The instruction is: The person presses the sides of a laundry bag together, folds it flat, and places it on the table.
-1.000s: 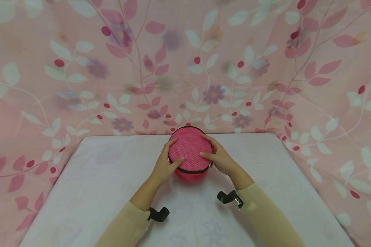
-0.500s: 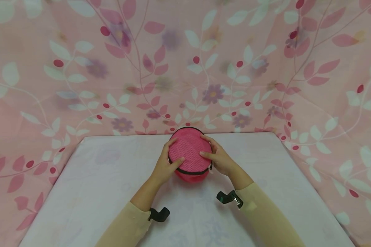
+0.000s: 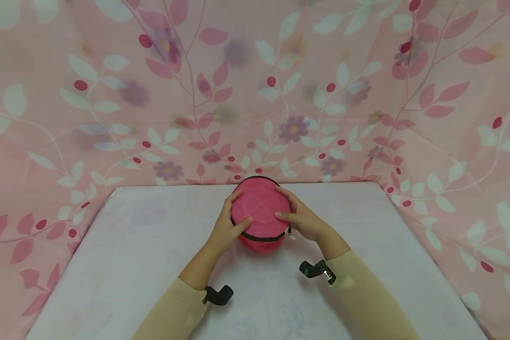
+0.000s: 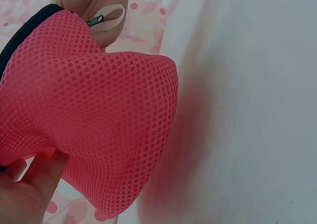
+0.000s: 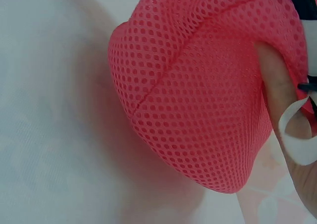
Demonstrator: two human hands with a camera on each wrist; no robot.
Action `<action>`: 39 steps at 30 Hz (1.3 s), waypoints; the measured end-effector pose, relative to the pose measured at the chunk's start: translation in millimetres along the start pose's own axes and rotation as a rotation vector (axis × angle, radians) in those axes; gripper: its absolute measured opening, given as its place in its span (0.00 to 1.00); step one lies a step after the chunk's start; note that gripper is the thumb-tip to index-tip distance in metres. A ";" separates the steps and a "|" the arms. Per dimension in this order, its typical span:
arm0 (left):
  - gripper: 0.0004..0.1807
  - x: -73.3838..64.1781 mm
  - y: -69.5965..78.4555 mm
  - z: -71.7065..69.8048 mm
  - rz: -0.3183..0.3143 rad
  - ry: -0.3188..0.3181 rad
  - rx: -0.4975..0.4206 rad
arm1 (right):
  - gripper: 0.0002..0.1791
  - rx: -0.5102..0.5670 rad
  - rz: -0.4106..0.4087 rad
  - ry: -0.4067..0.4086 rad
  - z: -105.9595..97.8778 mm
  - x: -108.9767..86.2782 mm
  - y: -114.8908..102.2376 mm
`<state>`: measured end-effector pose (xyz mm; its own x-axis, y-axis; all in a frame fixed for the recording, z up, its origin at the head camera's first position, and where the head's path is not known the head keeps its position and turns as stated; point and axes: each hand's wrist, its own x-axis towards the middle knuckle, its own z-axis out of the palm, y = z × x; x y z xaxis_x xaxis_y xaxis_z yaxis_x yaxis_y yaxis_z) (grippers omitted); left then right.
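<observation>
While the left hand (image 3: 227,229) curls round one side of a round pink mesh zip bag (image 3: 260,208), the right hand (image 3: 306,219) grips the opposite side, so that the bag sits between the two. Both thumbs lie on its upper mesh face, and the other visible fingers wrap its edge. From the left wrist, fingertips press into the mesh wall near a fold; from the right wrist, one finger sinks into a crease beside the dark band.

Black trim (image 3: 263,239) rings the upper face of the bag, and the wall below it bulges into soft, uneven corners. Beside the right hand hangs a dark zipper pull (image 4: 95,21), with a white loop (image 5: 299,153) attached to it. The bag is near the middle of the table's far edge, over a white cloth (image 3: 144,241) that bears its shadow; whether its underside touches the cloth, I cannot tell.

Farther out, a black wrist camera (image 3: 219,295) juts from the left beige sleeve (image 3: 172,309), and a second black camera (image 3: 314,270) from the right beige sleeve (image 3: 367,297). Behind the table and along its sides hangs a pink curtain (image 3: 238,108) printed with leaves, berries and purple flowers.
</observation>
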<state>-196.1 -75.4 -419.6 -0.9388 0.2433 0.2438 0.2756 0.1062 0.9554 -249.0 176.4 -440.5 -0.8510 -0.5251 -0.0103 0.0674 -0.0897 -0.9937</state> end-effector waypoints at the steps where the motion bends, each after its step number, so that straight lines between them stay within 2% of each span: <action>1: 0.42 -0.2 0.0 0.2 -0.004 0.002 0.000 | 0.43 0.004 0.001 -0.006 -0.3 0.1 0.4; 5: 0.42 -1.0 0.5 1.9 -0.005 -0.007 -0.001 | 0.41 0.065 -0.006 0.002 -0.2 0.7 2.6; 13: 0.41 -1.0 0.2 4.3 0.007 -0.032 -0.034 | 0.32 0.314 -0.082 0.020 6.4 2.5 -2.3; 16: 0.42 2.3 -16.5 5.0 0.019 -0.017 -0.044 | 0.32 0.355 -0.069 0.034 7.2 2.6 -3.6; 20: 0.44 6.8 -39.3 6.7 0.046 0.001 -0.064 | 0.32 0.368 -0.069 0.060 7.2 2.4 -2.9; 25: 0.45 6.0 -41.7 6.7 0.041 -0.001 -0.084 | 0.33 0.392 -0.094 0.114 5.9 3.5 -1.0; 30: 0.48 3.5 -45.6 5.5 -0.035 -0.018 -0.048 | 0.34 0.373 -0.085 0.155 3.1 4.4 1.1; 32: 0.51 2.4 -46.9 5.0 -0.073 -0.043 -0.026 | 0.35 0.348 -0.082 0.160 2.7 4.4 2.1; 34: 0.55 1.6 -47.5 4.4 -0.084 -0.072 0.004 | 0.36 0.326 -0.083 0.166 2.7 4.5 3.0; 39: 0.60 1.3 -49.4 1.9 -0.031 -0.120 0.152 | 0.38 0.300 -0.083 0.191 4.3 6.2 5.1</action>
<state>-210.5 -78.5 -466.8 -0.9187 0.3495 0.1842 0.2833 0.2577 0.9238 -251.7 169.1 -445.2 -0.9401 -0.3402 0.0204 0.1193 -0.3847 -0.9153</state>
